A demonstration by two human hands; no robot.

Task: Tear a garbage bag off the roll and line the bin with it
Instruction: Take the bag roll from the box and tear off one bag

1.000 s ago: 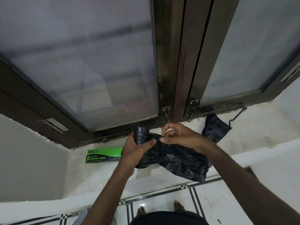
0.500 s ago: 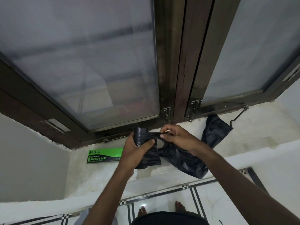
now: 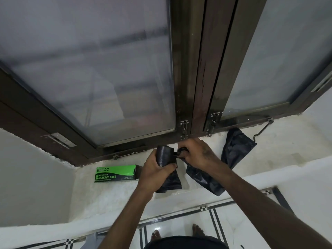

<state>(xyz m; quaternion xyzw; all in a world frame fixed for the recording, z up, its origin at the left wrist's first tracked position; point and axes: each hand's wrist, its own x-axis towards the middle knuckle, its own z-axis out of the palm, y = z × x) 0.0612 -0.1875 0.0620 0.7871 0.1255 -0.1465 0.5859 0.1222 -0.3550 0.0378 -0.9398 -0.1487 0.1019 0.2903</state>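
Head view: left hand [image 3: 156, 170] clenched round upright roll [image 3: 164, 154] above window ledge [image 3: 280, 151]; right hand [image 3: 198, 154] beside it pinches trailing garbage bag [image 3: 204, 178]. Tear likely runs sideways, rightward.

We see thin black plastic in the garbage bag roll [image 3: 164, 155], faintly sheened and finely ribbed, and the loose garbage bag [image 3: 235, 150] crinkles with soft grey highlights. The green box [image 3: 116, 173] looks like printed cardboard, smooth, semi-matt. The window sill [image 3: 280, 150] reads as pale stone or plaster, rough and stained, matt. The window frame [image 3: 197, 78] is dark wood, worn, with a dull gloss; its hinge [image 3: 59, 141] and bolt [image 3: 183, 126] are tarnished metal. The panes [image 3: 89, 69] are frosted glass. The floor tiles [image 3: 170, 229] shine, glossy white.
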